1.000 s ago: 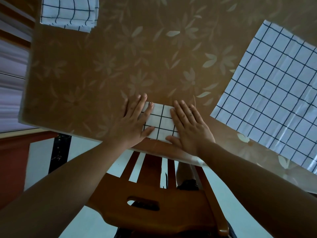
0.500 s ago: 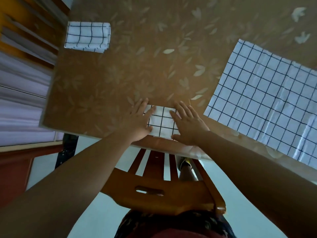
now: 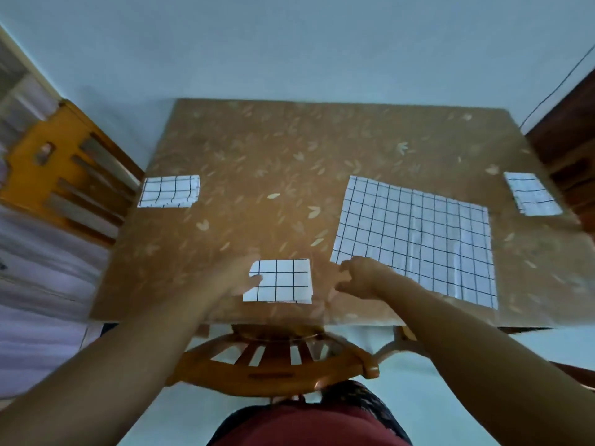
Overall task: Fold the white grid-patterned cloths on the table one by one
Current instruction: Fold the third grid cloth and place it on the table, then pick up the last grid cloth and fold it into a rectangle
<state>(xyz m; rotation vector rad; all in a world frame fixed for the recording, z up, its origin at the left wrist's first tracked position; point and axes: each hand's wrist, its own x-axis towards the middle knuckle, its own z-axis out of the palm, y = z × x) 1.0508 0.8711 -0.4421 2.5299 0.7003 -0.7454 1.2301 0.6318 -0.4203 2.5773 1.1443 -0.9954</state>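
A small folded grid cloth (image 3: 283, 281) lies near the front edge of the brown leaf-patterned table (image 3: 257, 188). My left hand (image 3: 236, 276) is blurred at the cloth's left edge, with the thumb over that edge; its grip is unclear. My right hand (image 3: 362, 278) hovers to the right of the folded cloth with loosely curled fingers, at the near-left corner of a large unfolded grid cloth (image 3: 415, 236). It holds nothing that I can see. Folded cloths also sit at the left edge (image 3: 170, 191) and at the far right (image 3: 531, 194).
A wooden chair back (image 3: 273, 371) stands between me and the table's front edge. Another wooden chair (image 3: 64, 175) is at the left side, and dark furniture (image 3: 566, 140) is at the right. A pale wall runs behind the table.
Both hands have lifted off the small folded cloth, and the right hand has moved right towards the unfolded cloth. The view has pulled back to show the whole table.
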